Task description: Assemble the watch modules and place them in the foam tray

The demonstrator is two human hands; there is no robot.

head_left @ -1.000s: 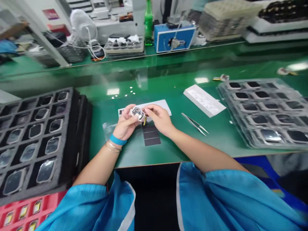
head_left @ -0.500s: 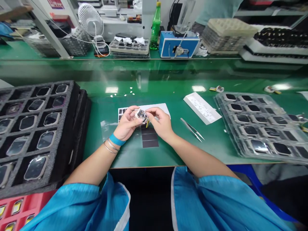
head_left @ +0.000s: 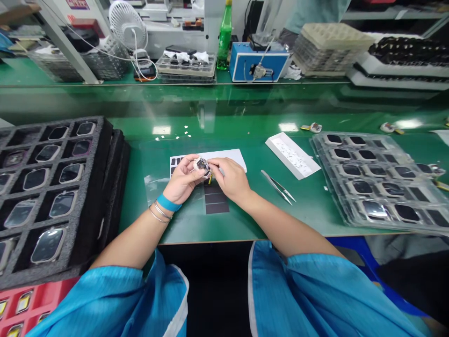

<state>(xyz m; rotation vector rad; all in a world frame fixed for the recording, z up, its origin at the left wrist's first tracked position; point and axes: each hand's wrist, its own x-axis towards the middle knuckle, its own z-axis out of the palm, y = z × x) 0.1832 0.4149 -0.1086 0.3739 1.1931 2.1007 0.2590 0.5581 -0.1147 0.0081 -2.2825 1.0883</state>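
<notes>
A small smartwatch module [head_left: 201,164] with bare electronics and a pale rim is held above the bench. My left hand [head_left: 180,183] is closed around its left side, thumb in front. The fingertips of my right hand [head_left: 232,180] pinch at its right edge, partly hiding it. A yellow strip [head_left: 210,179] hangs from the module between the hands. Below lie a sheet of black rectangular stickers [head_left: 216,202] and a white sheet [head_left: 228,155], both partly covered by my hands. Tweezers [head_left: 278,188] rest on the bench right of my right hand.
A black foam tray [head_left: 79,224] of watches stands at the left, above a red tray [head_left: 44,299]. Right are a white box [head_left: 293,157] of small pieces and clear plastic trays [head_left: 336,187] of watches. A fan [head_left: 126,25] and a green bottle [head_left: 224,37] stand behind.
The whole view has shifted slightly. My right fingers have moved a little over the module's right edge, and the yellow strip shows less. Both hands still hold the module.
</notes>
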